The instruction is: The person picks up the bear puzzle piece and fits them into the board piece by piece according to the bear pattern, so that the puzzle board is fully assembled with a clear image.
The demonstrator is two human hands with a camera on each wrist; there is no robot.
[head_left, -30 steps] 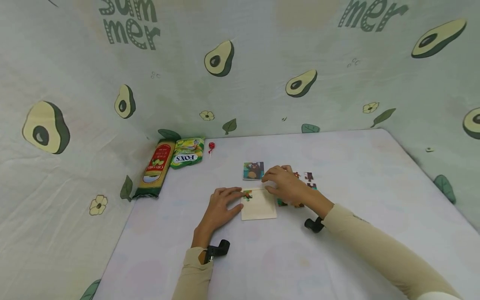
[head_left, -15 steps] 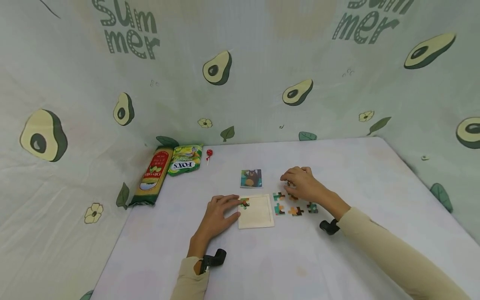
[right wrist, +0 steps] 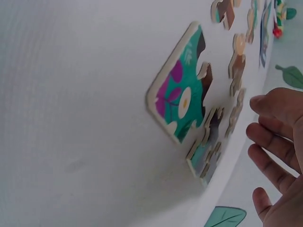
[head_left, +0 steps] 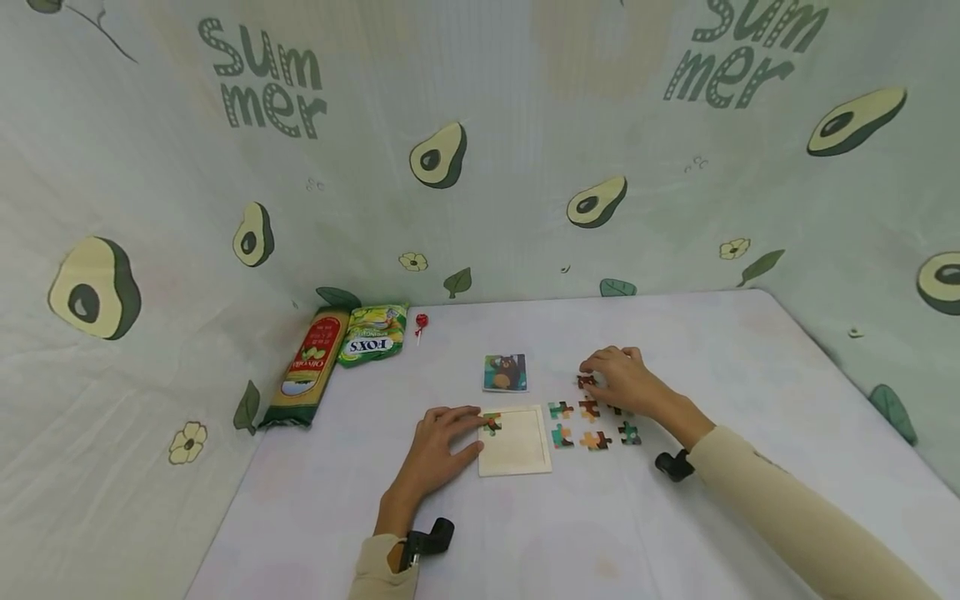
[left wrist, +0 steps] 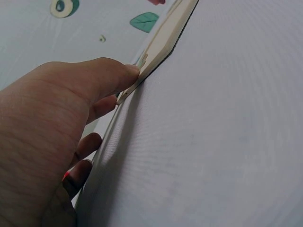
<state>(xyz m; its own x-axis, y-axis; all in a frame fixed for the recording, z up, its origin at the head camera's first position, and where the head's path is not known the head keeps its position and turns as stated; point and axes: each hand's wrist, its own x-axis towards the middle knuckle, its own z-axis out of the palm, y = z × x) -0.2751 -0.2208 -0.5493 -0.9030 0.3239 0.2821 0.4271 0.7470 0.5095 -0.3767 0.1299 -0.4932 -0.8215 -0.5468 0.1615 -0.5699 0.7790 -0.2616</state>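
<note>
My left hand (head_left: pixel 433 454) rests at the left side of a square wooden puzzle tray (head_left: pixel 517 458). Its index finger reaches over the rim to a green and orange puzzle piece (head_left: pixel 492 424) in the upper left corner. In the left wrist view the thumb touches the tray's edge (left wrist: pixel 163 40). Over the loose pieces, my right hand (head_left: pixel 626 385) hovers with thumb and fingers apart around a dark brown piece (head_left: pixel 586 381). Nothing shows between its fingers in the right wrist view, where a teal piece with purple leaves (right wrist: pixel 182 97) lies nearby.
Several loose pieces (head_left: pixel 596 441) lie right of the tray. Behind it is a bear picture card (head_left: pixel 506 372). Farther left are a red lollipop (head_left: pixel 422 322), a green Fox's candy bag (head_left: pixel 373 335) and a gold and red packet (head_left: pixel 310 365). A printed cloth hangs behind the table.
My right hand has moved right, from beside the picture card to the far loose pieces, uncovering most of them. The left hand stays at the tray. The head view has tilted up slightly.
</note>
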